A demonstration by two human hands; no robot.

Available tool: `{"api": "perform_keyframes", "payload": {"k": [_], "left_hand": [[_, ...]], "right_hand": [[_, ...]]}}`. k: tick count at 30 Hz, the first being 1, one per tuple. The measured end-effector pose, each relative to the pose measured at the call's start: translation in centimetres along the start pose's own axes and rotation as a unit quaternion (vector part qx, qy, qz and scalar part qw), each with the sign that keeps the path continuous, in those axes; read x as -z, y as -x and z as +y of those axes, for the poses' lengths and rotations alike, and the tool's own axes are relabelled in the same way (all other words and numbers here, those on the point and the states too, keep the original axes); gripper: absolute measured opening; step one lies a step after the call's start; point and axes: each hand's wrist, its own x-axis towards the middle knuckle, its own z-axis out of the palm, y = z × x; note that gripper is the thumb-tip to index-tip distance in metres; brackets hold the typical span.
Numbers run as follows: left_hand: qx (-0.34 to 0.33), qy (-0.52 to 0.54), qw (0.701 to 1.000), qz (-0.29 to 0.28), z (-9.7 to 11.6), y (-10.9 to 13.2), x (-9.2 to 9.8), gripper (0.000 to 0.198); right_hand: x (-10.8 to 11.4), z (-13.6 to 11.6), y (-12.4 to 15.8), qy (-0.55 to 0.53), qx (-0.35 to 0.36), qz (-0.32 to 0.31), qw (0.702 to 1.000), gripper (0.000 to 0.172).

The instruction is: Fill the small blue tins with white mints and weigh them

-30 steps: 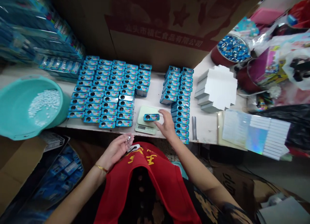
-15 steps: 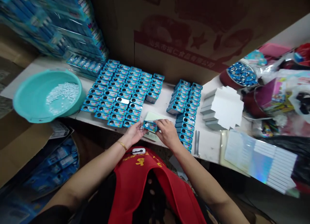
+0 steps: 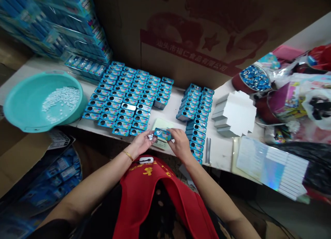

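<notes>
In front of my body, my right hand [image 3: 179, 142] grips the right end of a small blue box [image 3: 162, 134] with a round dark opening and white pieces showing at it. My left hand [image 3: 141, 143] is cupped at the box's left end, its fingers curled round several small white pellets [image 3: 150, 137]. A pale green pad or scale [image 3: 163, 124] lies on the table just behind the box, partly covered by it. Rows of similar blue boxes [image 3: 121, 94] stand behind my left hand. More blue boxes [image 3: 197, 133] stand in columns right of my right hand.
A turquoise basin [image 3: 15, 108] of white pellets stands at the left. White stacked cartons [image 3: 236, 111], a metal strip [image 3: 208, 150] and silvery sheets [image 3: 274, 166] lie to the right. Behind rises a big cardboard box [image 3: 181, 63]. A red bucket [image 3: 236, 83] holds blue wrapped pieces.
The view has shifted slightly. The blue box is tilted a little more in my right hand, and more white pellets show in my left hand.
</notes>
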Motion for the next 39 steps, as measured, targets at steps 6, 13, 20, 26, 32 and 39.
{"api": "perform_keyframes", "payload": {"k": [6, 13, 20, 26, 32, 39], "left_hand": [[-0.004, -0.022, 1.0, 0.019, 1.1, 1.0, 2.1, 0.013], [-0.026, -0.031, 0.998, 0.045, 1.4, 3.4, 4.7, 0.025], [-0.032, -0.016, 0.997, 0.073, 1.2, 4.3, 6.0, 0.027], [-0.028, -0.022, 0.995, 0.097, 1.0, 4.3, 6.5, 0.03], [-0.031, -0.058, 0.995, 0.08, 1.0, 4.2, 7.0, 0.019], [-0.034, -0.06, 0.995, 0.071, 0.9, 4.1, 7.6, 0.014]], "right_hand": [[-5.3, 5.7, -1.3, -0.314, -0.16, 0.078, 0.933, 0.039], [-5.6, 6.6, -0.4, -0.382, -0.17, 0.055, 0.907, 0.059], [-1.6, 5.5, 2.2, -0.315, -0.25, 0.2, 0.893, 0.033], [-1.5, 5.7, 2.9, -0.266, -0.286, 0.259, 0.884, 0.026], [-1.5, 5.6, 2.4, -0.254, -0.227, 0.219, 0.914, 0.03], [-2.0, 4.8, 0.3, -0.153, -0.094, 0.103, 0.978, 0.052]]}}
